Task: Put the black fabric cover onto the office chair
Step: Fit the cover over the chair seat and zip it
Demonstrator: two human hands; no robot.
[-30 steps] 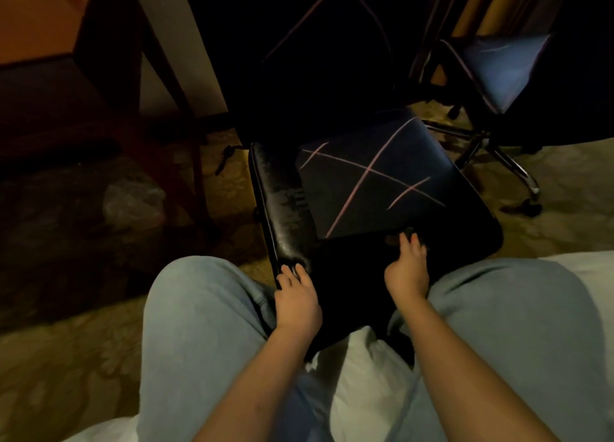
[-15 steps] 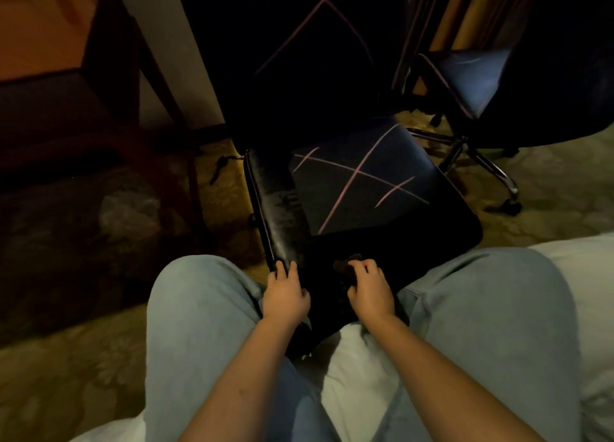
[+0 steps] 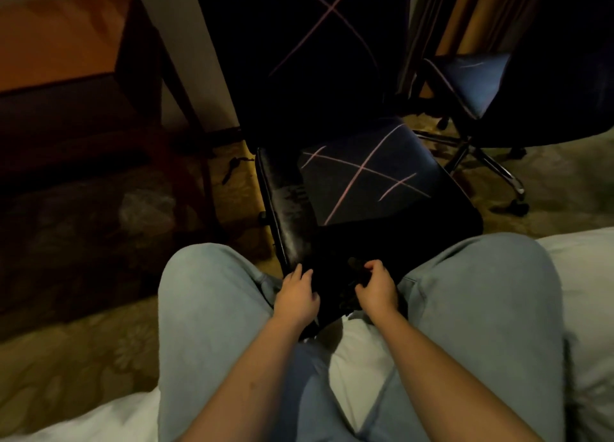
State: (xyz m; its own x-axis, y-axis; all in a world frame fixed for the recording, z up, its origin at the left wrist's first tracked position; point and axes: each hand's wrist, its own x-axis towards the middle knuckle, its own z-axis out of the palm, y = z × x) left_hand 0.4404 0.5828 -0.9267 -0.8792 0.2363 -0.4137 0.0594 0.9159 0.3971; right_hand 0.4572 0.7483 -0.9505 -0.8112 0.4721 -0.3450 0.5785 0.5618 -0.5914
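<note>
Desk [image 3: 66,52] occupies the upper left of the frame and takes no part in the move. Right of it, at frame centre, stands the office chair [image 3: 288,205]. Its seat front faces the lower edge of the frame, between the person's two knees. The black fabric cover [image 3: 365,179], marked with thin pink lines, lies over the centre and right of the seat. A strip of shiny seat along the left side is bare. The backrest above shows similar pink lines, so it appears to be covered already.

Left hand [image 3: 296,297] rests on the front left corner of the seat, at the near end of the bare strip, with fingers fairly straight and pointing up-frame. Whether it pinches any fabric cannot be determined, as everything there is black on black. Right hand [image 3: 377,290], just right of it at the front edge, has its fingers curled around a bunch of the cover's slack.

Governing relation: the uncovered strip runs front to back, up-frame from the left hand, and the cover edge lies to the right of that strip. The remaining travel is therefore judged to be leftward across the seat and down over the front corner. The left hand is nearer the bare corner; the right hand holds the material to feed.

Second chair [image 3: 475,86] stands at upper right, well apart.
</note>
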